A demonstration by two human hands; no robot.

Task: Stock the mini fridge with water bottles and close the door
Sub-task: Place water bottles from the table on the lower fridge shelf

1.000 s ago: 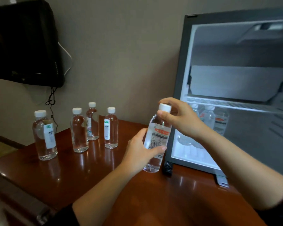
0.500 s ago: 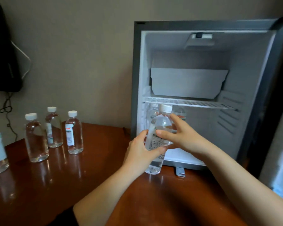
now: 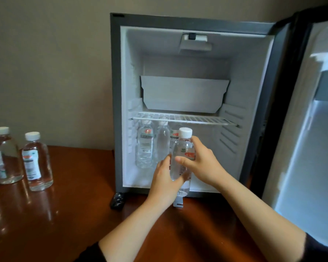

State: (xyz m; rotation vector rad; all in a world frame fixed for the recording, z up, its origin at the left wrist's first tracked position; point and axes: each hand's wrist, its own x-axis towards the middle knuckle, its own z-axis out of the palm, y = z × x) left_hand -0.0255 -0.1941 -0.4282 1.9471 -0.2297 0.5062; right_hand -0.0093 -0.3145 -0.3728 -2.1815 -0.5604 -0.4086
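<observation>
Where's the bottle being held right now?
Head view, centre: the held bottle is upright at the open mini fridge, gripped by left hand and right hand, beside the bottles inside.

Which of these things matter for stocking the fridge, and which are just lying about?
Part of the job:
- held bottle, gripped by left hand and right hand
- fridge
- open door
- bottles inside
- spare bottles

Just there:
- table
- wire shelf
- grey panel
- black object by the fridge's foot
</observation>
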